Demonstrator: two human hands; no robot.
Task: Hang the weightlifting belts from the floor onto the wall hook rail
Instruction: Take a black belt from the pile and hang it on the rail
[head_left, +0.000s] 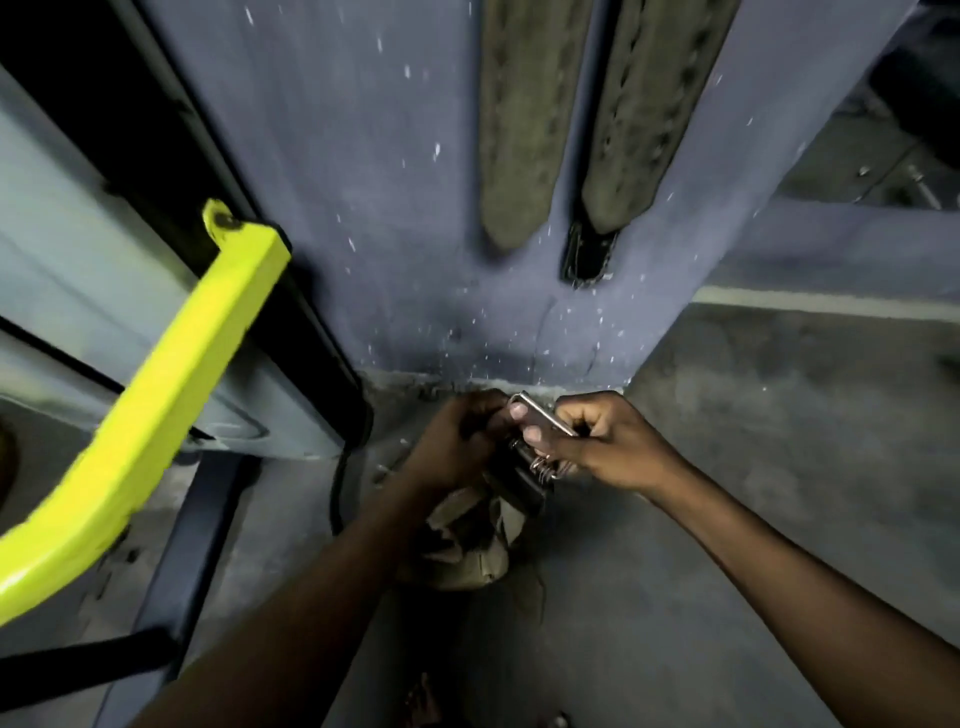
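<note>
A worn tan and black weightlifting belt (470, 540) is bunched up low over the grey floor, close to the foot of the blue wall. My left hand (462, 441) grips its dark strap end. My right hand (597, 441) pinches the silver metal buckle (543, 418) of the same belt, thumb and fingers closed around the frame. Two more belts hang flat on the wall above: one tan belt (524, 124) and a second tan belt (660, 114) with a black end below it. The hook rail itself is out of frame.
A yellow metal bar (171, 384) of a gym machine slants across the left side, beside a black-framed grey panel (62, 270). A black cable (337, 493) runs down by the wall corner. Dark equipment (914, 93) stands at the far right.
</note>
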